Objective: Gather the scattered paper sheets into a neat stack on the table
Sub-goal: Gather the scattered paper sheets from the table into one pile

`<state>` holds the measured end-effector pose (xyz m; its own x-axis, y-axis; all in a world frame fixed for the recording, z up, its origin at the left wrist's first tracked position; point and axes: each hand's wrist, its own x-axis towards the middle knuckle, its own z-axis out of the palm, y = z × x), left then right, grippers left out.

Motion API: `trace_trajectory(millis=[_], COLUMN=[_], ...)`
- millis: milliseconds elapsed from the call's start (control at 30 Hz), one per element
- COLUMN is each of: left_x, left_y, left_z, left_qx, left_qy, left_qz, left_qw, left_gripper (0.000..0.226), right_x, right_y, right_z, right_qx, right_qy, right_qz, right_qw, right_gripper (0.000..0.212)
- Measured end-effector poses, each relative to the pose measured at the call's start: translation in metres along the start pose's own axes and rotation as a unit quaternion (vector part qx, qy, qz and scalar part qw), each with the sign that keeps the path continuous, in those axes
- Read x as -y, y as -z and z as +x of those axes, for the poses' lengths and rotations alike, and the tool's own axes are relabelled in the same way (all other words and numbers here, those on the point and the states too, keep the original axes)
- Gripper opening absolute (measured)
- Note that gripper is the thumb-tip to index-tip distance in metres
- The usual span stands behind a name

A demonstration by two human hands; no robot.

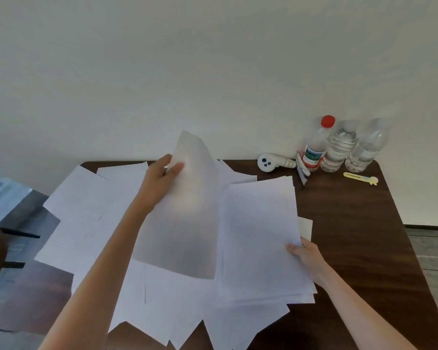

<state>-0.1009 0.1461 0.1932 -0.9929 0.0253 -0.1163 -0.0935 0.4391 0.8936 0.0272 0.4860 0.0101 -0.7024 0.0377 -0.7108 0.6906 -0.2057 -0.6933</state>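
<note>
Many white paper sheets (91,218) lie scattered and overlapping across the dark wooden table (352,236). My left hand (162,176) pinches the top edge of one sheet (182,218) and holds it lifted and tilted above the others. To its right lies a rough stack of sheets (258,236). My right hand (305,256) grips that stack at its right edge, thumb on top and fingers under it.
Three plastic water bottles (339,147), one with a red cap, stand at the table's back right by the wall. Beside them lie a white controller (271,161), a small packet (302,170) and a yellow clip (360,178). A grey surface (5,195) sits left of the table.
</note>
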Motion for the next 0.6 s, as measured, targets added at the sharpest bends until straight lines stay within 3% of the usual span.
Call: trace_trajectory(millis=[167, 367, 600], left_x=[-0.013, 0.068, 0.133], left_y=[-0.026, -0.099, -0.167], left_z=[-0.012, -0.025, -0.034], left_qx=[-0.011, -0.011, 0.02], left_qy=[0.009, 0.145, 0.246], left_qz=[-0.085, -0.072, -0.08], left_qw=[0.996, 0.987, 0.966], left_gripper=[0.018, 0.029, 0.012], right_x=[-0.003, -0.017, -0.024], right_y=[-0.007, -0.005, -0.007], right_z=[-0.003, 0.003, 0.009], right_qx=[0.027, -0.018, -0.027], right_qy=[0.0, -0.03, -0.056], right_qz=[-0.01, 0.025, 0.056], right_qw=[1.0, 0.999, 0.996], right_gripper=[0.024, 0.035, 0.035])
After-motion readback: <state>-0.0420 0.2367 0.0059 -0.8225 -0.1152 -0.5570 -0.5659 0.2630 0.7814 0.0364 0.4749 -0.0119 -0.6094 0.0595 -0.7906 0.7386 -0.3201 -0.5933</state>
